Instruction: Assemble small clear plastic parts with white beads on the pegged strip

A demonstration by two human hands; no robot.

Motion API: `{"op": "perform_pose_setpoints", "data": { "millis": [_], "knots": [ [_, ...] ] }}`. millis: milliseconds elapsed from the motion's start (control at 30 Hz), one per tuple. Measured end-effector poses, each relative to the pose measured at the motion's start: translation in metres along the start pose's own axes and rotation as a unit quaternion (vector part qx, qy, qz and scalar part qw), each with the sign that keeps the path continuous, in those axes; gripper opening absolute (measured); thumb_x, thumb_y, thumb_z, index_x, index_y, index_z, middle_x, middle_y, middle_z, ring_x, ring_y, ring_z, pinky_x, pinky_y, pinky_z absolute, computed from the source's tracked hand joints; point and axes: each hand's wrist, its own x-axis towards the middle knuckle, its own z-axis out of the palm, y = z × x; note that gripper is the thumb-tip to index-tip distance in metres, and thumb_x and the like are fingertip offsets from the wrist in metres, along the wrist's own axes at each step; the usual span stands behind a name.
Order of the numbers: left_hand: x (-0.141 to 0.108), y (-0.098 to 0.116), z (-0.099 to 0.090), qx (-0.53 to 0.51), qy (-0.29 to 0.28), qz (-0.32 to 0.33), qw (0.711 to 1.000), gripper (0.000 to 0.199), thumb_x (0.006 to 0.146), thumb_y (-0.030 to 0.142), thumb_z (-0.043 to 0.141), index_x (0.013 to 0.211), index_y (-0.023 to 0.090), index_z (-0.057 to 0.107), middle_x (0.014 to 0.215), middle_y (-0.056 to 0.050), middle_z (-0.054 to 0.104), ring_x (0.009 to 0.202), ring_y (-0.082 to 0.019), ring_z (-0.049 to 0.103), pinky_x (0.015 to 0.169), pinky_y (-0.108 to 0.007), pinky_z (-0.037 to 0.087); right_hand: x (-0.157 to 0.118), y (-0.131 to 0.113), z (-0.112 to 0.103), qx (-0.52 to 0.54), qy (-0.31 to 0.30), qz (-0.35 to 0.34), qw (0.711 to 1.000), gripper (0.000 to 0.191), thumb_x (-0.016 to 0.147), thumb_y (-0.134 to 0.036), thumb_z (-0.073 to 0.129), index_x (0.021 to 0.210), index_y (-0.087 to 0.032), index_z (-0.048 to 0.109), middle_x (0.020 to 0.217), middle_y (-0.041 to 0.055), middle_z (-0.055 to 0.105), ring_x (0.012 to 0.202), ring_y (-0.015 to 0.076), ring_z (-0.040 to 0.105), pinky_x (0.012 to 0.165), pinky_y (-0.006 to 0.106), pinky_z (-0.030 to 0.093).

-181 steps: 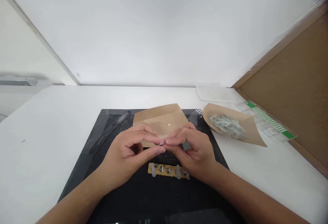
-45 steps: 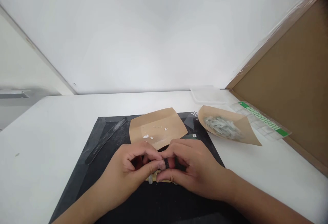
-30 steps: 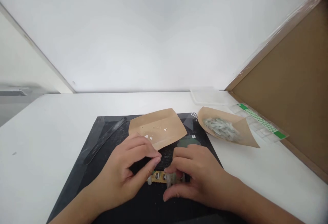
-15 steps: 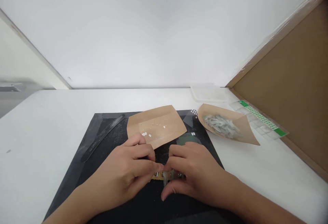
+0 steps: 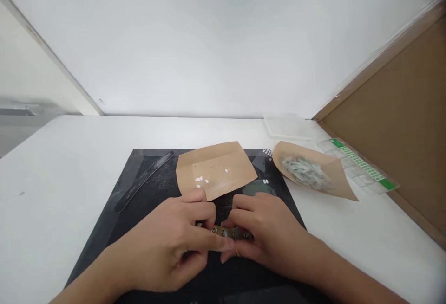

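Fingers: the left hand [image 5: 174, 239] has its forefinger stretched toward the right, the tip by the right thumb, with the other visible fingers curled; whether it grips anything cannot be told. The thumb and forefinger of the right hand [image 5: 272, 234] stand a little apart, on the far and near sides of a narrow tan strip [image 5: 219, 232]; how firmly they hold it is hidden.

The strip lies at lower centre on a black mat [image 5: 146, 178], partly covered by both hands. Small shiny metal parts [image 5: 223, 233] show in a row along it, and translucent pieces on it are only partly visible between the fingers.

Centre: a tan paper tray [image 5: 244, 160], bearing small white bits [image 5: 199, 179], rests on the mat, its near edge just beyond the left hand. Left of centre: a long dark file-like tool [image 5: 142, 181] lies obliquely on the mat. Right of the paper tray: a dark green patch [image 5: 259, 187] on the mat, near the right hand.

Right of the frame: a second paper tray [image 5: 343, 185] holds a heap of pale, slender translucent pieces [image 5: 306, 172]. Beside it lies a clear compartmented case [image 5: 365, 184] with a green-and-white label [image 5: 362, 162]; a shallow translucent container [image 5: 285, 127] lies farther back.
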Motion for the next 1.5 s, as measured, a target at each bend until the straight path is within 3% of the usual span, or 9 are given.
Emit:
{"op": "perform_pose_setpoints", "data": {
  "millis": [233,467,967,1133,1500],
  "knots": [
    [0.0001,-0.0022,0.0021,0.018,0.01,-0.015,1.0,0.032,0.082,0.005,0.059,0.097,0.026,0.078,0.08,-0.001,0.055,0.072,-0.016,0.046,0.064,-0.031,0.034,-0.0005,-0.0006,-0.0015,0.005,-0.011,0.011,1.0,0.046,0.088,-0.072,0.072,0.1,-0.028,0.075,0.096,-0.0015,0.073,0.084,0.0169,0.068,0.074,0.031,0.039],
    [0.0018,-0.0005,0.0015,0.01,0.015,-0.008,1.0,0.035,0.075,0.0,0.056,0.094,0.023,0.075,0.077,0.0,0.054,0.071,-0.016,0.045,0.063,-0.032,0.034,-0.0012,-0.0018,-0.0028,0.014,-0.012,0.018,1.0,0.044,0.086,-0.07,0.075,0.098,-0.027,0.075,0.093,-0.0026,0.072,0.081,0.0162,0.066,0.072,0.032,0.036],
    [0.0021,0.0007,0.0019,0.003,0.006,-0.021,1.0,0.03,0.084,0.003,0.057,0.1,0.022,0.074,0.095,-0.002,0.058,0.078,-0.015,0.054,0.067,-0.03,0.042,-0.0005,0.0001,0.0015,0.04,0.002,0.025,0.999,0.049,0.085,-0.075,0.074,0.097,-0.027,0.073,0.09,-0.0046,0.071,0.078,0.0137,0.063,0.071,0.03,0.033],
    [0.001,0.0004,0.0014,0.008,0.007,-0.026,1.0,0.019,0.087,0.005,0.057,0.09,0.02,0.07,0.095,-0.002,0.06,0.08,-0.015,0.057,0.069,-0.03,0.043,-0.0012,-0.0002,0.0006,0.035,0.003,0.016,0.999,0.048,0.086,-0.074,0.073,0.098,-0.027,0.074,0.09,-0.0043,0.071,0.078,0.0138,0.063,0.071,0.031,0.034],
    [-0.0015,-0.0022,0.0031,0.026,0.0,-0.043,0.999,0.019,0.087,0.009,0.061,0.093,0.021,0.073,0.097,-0.003,0.06,0.074,-0.014,0.057,0.064,-0.03,0.042,-0.0005,-0.0008,-0.0007,0.025,0.002,0.019,1.0,0.048,0.086,-0.071,0.075,0.099,-0.026,0.075,0.089,-0.0031,0.071,0.079,0.0144,0.065,0.071,0.031,0.036]
  ]
}}
